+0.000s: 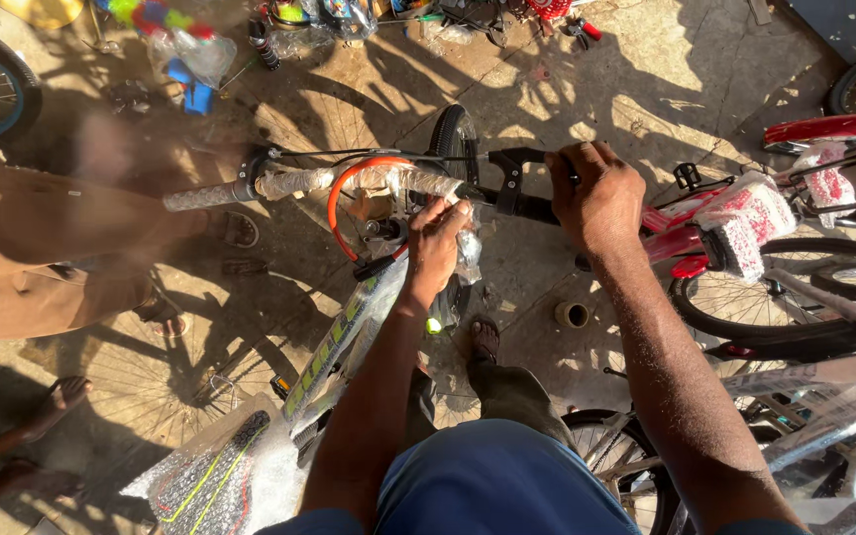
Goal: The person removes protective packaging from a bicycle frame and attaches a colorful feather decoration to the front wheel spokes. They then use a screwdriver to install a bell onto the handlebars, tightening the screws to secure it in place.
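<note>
I look down on a bicycle whose handlebar (299, 183) is wrapped in clear plastic, with an orange cable (344, 188) looping over it. My left hand (438, 243) pinches the plastic wrap (468, 253) near the stem. At the bar's right end my right hand (596, 193) closes around the black grip, beside the brake lever (509, 163). The front tyre (453, 134) points away from me. The frame (334, 347) and saddle (215, 481) below are also wrapped in plastic.
A person in brown clothes (22, 248) stands at the left, with sandalled feet (240, 230) near the wheel. Another person's bare foot (56, 401) shows lower left. A red bicycle (745, 228) stands right. A tape roll (573, 314) lies on the concrete. Parts and bags litter the top.
</note>
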